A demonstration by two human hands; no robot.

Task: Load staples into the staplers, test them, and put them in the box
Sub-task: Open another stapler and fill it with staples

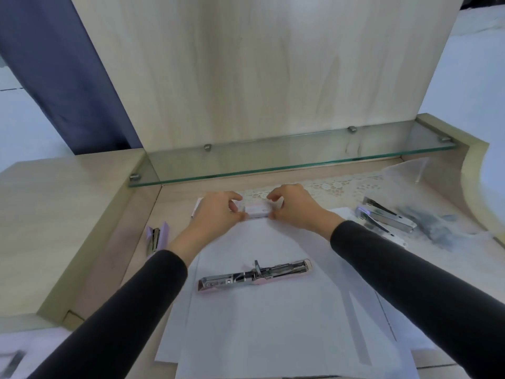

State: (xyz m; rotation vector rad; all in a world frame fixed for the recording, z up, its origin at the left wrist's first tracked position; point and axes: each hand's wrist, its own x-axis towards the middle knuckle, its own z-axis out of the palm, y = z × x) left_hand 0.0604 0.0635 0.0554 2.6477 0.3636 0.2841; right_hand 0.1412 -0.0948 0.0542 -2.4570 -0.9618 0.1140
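both hands, left (pixel 218 212) and right (pixel 292 209), pinch a small white staple box (pixel 258 211) by its ends above the paper (pixel 259 324); an opened stapler (pixel 254 274) lies nearer.

Both ends of the small white box (pixel 258 211) are covered by the left hand (pixel 216 213) and right hand (pixel 295 209); its print is blurred. The grey heap (pixel 434 228) at far right is too blurred to identify. A dark-framed object (pixel 11 361) is cut off at the lower left edge.
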